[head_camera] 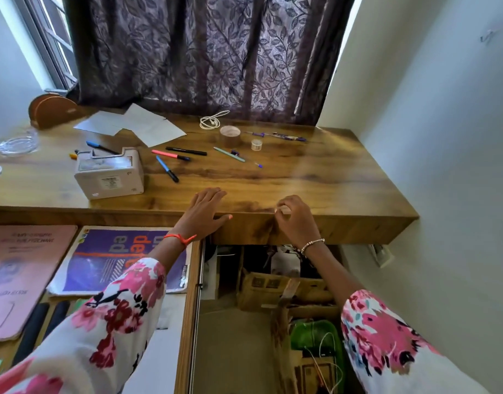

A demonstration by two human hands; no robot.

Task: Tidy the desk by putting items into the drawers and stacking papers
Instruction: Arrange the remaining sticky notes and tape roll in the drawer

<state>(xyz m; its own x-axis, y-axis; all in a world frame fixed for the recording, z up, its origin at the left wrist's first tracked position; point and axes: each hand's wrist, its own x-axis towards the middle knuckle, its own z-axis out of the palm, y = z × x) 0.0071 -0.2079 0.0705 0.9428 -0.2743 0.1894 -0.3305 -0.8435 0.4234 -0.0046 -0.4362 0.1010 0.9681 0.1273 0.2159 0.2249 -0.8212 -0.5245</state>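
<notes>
Your left hand (207, 209) lay flat and empty at the desk (315, 177) edge; your right hand (294, 220) curled beside it, grip unclear. The closest blue pen (167, 172) lay ahead-left, slanting toward the left hand, the nearer one.

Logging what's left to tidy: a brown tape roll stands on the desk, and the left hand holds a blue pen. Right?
No. The head view shows the left hand holding nothing, flat on the desk edge. The blue pen lies on the desk; the brown tape roll does stand there.
</notes>
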